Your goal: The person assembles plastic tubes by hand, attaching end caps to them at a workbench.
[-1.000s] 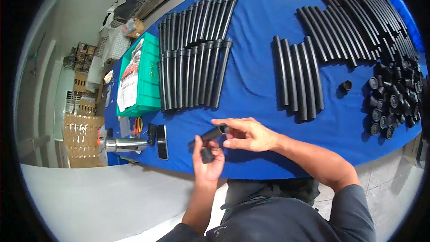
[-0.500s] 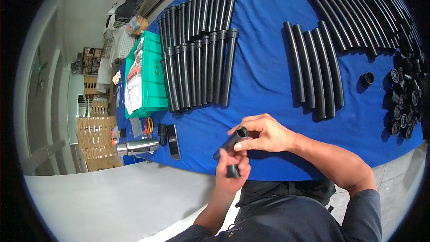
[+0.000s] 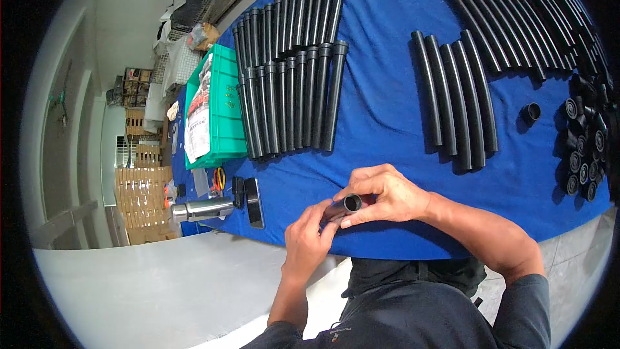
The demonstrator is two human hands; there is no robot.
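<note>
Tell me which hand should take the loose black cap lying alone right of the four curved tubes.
Right. The right hand is on the side of the lone cap; the left hand sits farther off. Both grip the tube, so one must probably let go.

Bright, even overhead light falls on the blue tablecloth (image 3: 387,90), leaving short soft shadows beside the black tubes (image 3: 290,71). Strong fisheye distortion bends the edges, with a dark vignette in the corners. The centre is sharp; the far background is slightly soft.

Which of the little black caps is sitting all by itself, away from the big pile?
The lone cap on the blue cloth, just right of the four curved tubes. The other caps are heaped together at the table's right edge.
</note>
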